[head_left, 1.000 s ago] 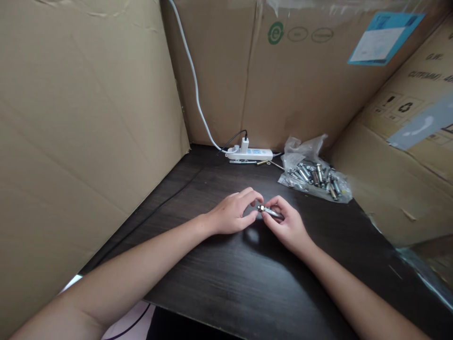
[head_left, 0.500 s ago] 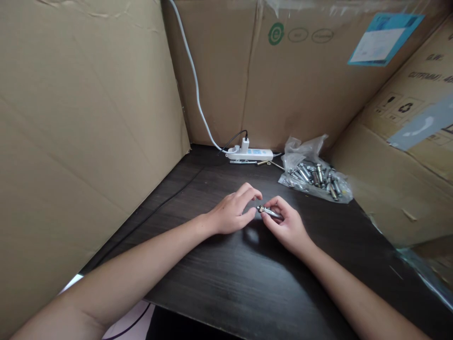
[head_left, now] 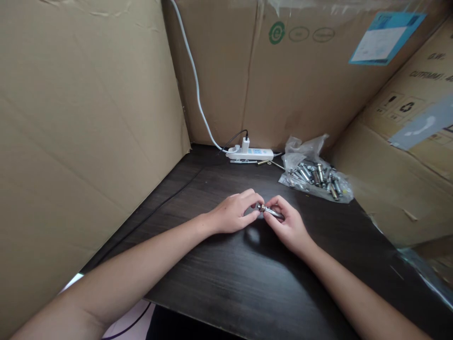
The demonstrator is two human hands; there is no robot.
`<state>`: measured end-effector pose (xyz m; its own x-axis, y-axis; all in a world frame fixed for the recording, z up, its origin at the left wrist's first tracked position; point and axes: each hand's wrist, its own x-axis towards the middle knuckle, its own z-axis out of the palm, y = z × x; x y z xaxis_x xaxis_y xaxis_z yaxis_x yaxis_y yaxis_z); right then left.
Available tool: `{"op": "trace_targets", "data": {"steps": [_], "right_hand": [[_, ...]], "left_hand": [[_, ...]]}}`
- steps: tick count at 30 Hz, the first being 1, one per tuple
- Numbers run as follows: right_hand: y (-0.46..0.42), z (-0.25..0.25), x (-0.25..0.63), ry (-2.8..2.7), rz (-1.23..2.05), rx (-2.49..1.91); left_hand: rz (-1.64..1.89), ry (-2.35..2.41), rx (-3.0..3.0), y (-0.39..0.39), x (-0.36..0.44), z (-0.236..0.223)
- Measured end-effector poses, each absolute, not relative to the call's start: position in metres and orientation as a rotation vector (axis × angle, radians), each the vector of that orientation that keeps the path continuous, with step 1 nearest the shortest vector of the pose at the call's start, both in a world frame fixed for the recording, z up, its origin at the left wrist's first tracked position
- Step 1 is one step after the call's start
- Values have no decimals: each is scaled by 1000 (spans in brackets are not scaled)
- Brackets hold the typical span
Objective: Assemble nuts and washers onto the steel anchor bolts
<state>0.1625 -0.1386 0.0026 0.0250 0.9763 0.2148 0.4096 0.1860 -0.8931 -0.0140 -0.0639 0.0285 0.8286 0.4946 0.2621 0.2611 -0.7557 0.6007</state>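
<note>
bolt [head_left: 272,211] pinched in right hand [head_left: 288,223], just above desk [head_left: 226,278] | left hand [head_left: 235,212] fingertips closed on nut end | judged light, stiff, smooth metal, likely slippery; best gripped along shank | bag [head_left: 314,174] of bolts lies beyond right hand

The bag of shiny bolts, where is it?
In the head view, the bag of bolts lies on the dark table at the back right, just right of the white power strip and beyond the right hand.
</note>
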Motion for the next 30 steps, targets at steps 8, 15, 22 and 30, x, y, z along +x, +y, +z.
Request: {"op": "trace_targets", "data": {"steps": [8, 15, 22, 30], "right_hand": [[-140, 4, 160, -1572, 754, -1357], [-139, 4, 161, -1559, 781, -1357], [-137, 4, 162, -1476, 859, -1379], [-133, 4, 165, -1368, 1056, -1343]], "left_hand": [[528, 566, 2456, -61, -13, 28], [531, 501, 2490, -61, -12, 26], [555, 517, 2528, -61, -14, 26], [553, 489, 2657, -62, -13, 30]]}}
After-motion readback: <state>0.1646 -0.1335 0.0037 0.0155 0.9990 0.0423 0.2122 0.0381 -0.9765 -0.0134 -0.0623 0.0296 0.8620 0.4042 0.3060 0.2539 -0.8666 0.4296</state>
